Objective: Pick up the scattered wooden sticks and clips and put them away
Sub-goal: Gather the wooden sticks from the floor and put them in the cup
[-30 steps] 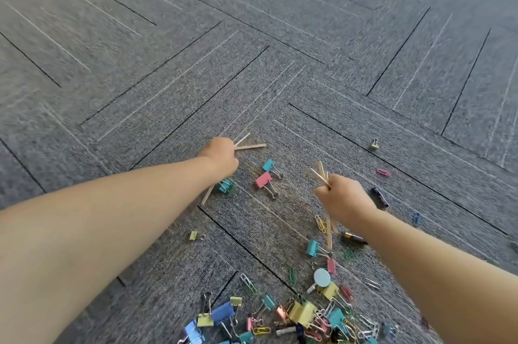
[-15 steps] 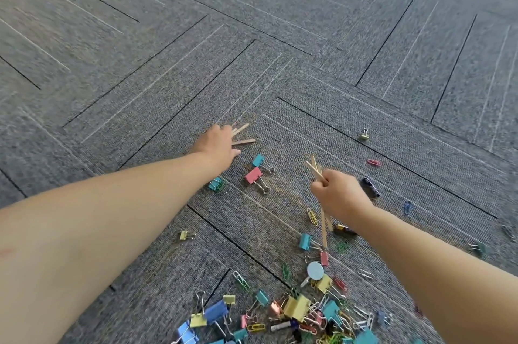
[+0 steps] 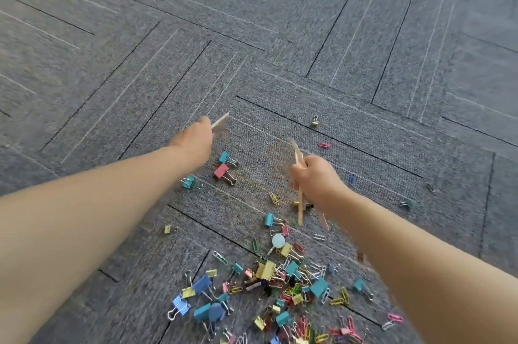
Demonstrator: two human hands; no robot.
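Both arms extended forward over grey carpet [image 3: 364, 35]. Frame is motion-blurred around the hands.

Left hand [image 3: 196, 137]: closed around wooden sticks [image 3: 220, 121]; only their blurred pale ends protrude beyond the fingers, on the far side. Stick count cannot be told.

Right hand [image 3: 316, 177]: fisted around a bundle of sticks [image 3: 300, 203], held roughly upright. Upper ends project above the fist, lower ends hang below it toward the carpet. One further stick-like blur shows just under the right wrist; cannot tell if it is held or lying on the floor.

Between the two hands, on the carpet: a teal binder clip [image 3: 224, 156], a red binder clip [image 3: 222, 170], and nearer the left forearm a second teal clip [image 3: 189, 181]. A yellow paper clip [image 3: 274, 198] lies just left of the right hand.

Beyond the right hand: a small gold binder clip [image 3: 315, 121] and a pink paper clip [image 3: 323, 145], well apart from either hand.

Nearer than both hands, between the forearms: dense pile of clips [image 3: 280, 282], mixed colours, binder and paper types. A lone yellow clip [image 3: 167, 229] sits beside the left forearm.
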